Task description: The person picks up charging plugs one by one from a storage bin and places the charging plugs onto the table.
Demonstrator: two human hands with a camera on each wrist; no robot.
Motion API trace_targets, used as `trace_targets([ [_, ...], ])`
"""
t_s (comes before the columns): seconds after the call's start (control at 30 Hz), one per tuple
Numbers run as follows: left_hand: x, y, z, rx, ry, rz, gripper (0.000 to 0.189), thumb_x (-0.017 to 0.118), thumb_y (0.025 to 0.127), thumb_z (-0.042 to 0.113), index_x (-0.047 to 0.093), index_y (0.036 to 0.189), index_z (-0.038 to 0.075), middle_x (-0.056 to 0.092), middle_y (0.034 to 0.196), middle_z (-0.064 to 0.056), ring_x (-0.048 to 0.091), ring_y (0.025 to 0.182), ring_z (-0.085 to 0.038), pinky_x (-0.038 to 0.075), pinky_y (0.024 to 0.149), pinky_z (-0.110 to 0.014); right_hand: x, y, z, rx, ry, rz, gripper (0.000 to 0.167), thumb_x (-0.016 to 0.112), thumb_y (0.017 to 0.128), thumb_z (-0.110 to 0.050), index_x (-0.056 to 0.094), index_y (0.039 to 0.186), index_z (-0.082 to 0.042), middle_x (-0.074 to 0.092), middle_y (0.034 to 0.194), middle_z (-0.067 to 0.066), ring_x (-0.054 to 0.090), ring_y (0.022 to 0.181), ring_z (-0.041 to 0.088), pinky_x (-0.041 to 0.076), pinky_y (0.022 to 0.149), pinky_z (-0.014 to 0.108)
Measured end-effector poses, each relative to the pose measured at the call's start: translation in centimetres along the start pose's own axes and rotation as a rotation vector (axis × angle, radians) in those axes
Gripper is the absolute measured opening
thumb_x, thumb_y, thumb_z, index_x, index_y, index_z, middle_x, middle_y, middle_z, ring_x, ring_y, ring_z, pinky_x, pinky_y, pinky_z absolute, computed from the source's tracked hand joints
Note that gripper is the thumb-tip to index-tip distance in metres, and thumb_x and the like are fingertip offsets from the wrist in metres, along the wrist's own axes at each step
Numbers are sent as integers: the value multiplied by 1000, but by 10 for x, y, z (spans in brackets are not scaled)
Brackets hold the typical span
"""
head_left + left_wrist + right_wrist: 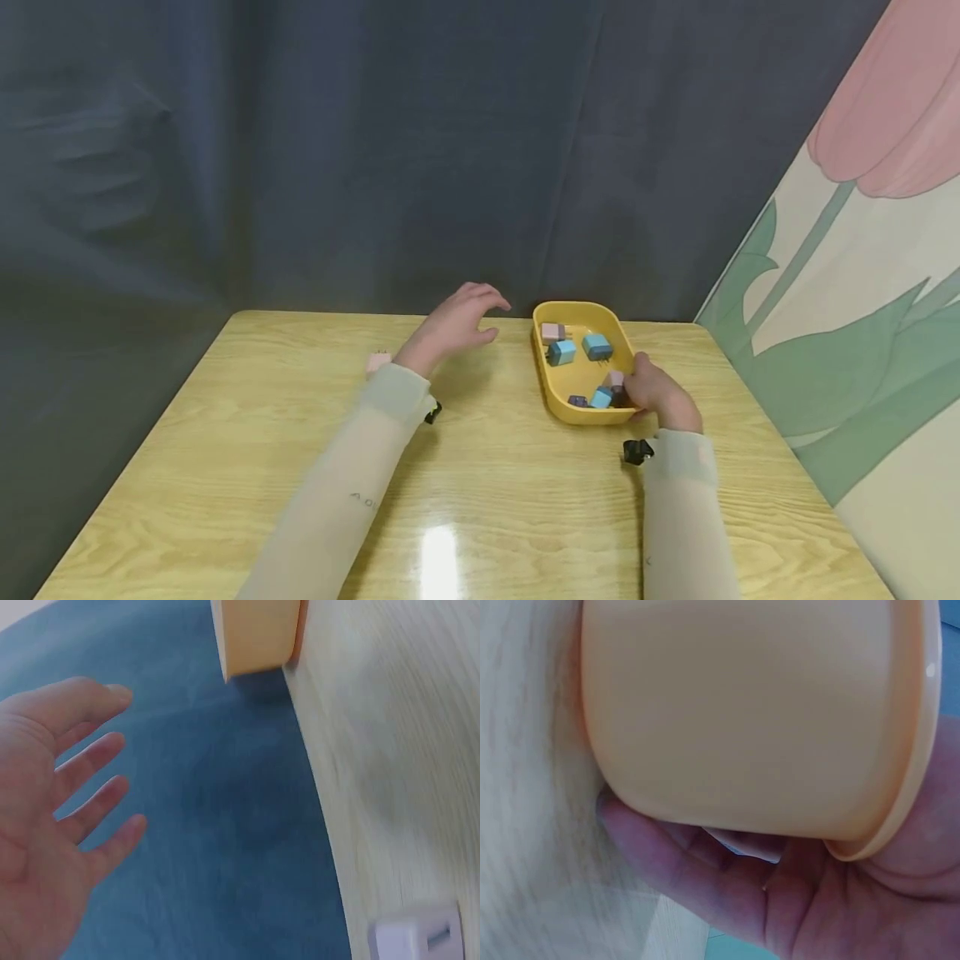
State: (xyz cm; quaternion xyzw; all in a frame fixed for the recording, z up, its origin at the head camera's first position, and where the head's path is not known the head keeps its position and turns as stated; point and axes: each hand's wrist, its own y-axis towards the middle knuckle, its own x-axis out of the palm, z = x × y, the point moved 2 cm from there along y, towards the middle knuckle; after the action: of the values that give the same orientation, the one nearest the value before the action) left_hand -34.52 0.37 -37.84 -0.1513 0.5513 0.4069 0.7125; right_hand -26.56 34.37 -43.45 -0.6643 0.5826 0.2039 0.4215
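Note:
My right hand (pixel 660 396) grips a yellow plastic bin (pixel 576 377) by its right side. In the right wrist view the fingers (pixel 682 874) curl along the bin's outer wall, with the base of the hand at the rim. Inside lie several charger plugs, among them a blue one (pixel 597 347) and a pink one (pixel 552 332). My left hand (pixel 453 327) is raised over the table left of the bin, its fingers spread and slightly bent around nothing. Behind the left wrist, a pale pink charger plug (pixel 378 362) lies on the table, partly hidden by the sleeve.
The wooden table (pixel 487 483) ends at a dark blue curtain (pixel 420 167) along the back. On the right, a wall painted with a tulip (pixel 892 125) stands close to the table's edge. Small black devices are strapped at both wrists.

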Motion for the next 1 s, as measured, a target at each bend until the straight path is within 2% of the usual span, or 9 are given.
trace_targets([
  [0.13,18,22,15,7,41,-39,41,73,104,17,68,144,15,63,151,-3,53,146,-26,46,126,-42,1,0,1,13,7,2,38,35,111,-12,33,141,11,54,115,29,66,93,33,66,73,40],
  [0.27,39,40,28,-16,90,-90,40,73,106,21,67,145,16,60,152,-1,52,145,-23,46,126,-38,3,4,4,-2,15,8,36,33,111,-10,33,139,13,54,119,31,66,100,37,67,71,42],
  [0.47,63,64,43,-15,120,-109,38,69,107,25,68,144,16,62,146,-1,54,138,-24,50,121,-38,5,8,6,-29,15,26,33,32,110,-9,34,134,13,55,117,33,67,100,37,68,68,42],
  [0.67,80,78,51,-45,169,-171,37,66,107,17,68,145,19,62,147,1,53,138,-21,56,114,-37,5,8,5,-24,-1,19,31,34,110,-9,36,133,12,55,111,28,66,93,33,67,68,40],
  [0.83,85,83,60,-16,252,-208,41,64,107,7,67,147,18,63,149,0,55,141,-21,51,121,-33,6,7,3,-11,-14,11,32,35,111,-10,36,135,11,56,108,26,66,88,30,65,68,37],
  [1.0,93,86,68,-9,315,-252,40,62,109,7,67,146,20,65,147,0,60,139,-18,53,117,-30,5,5,1,-24,-24,11,32,33,110,-7,36,134,13,56,108,27,67,87,30,65,68,38],
])
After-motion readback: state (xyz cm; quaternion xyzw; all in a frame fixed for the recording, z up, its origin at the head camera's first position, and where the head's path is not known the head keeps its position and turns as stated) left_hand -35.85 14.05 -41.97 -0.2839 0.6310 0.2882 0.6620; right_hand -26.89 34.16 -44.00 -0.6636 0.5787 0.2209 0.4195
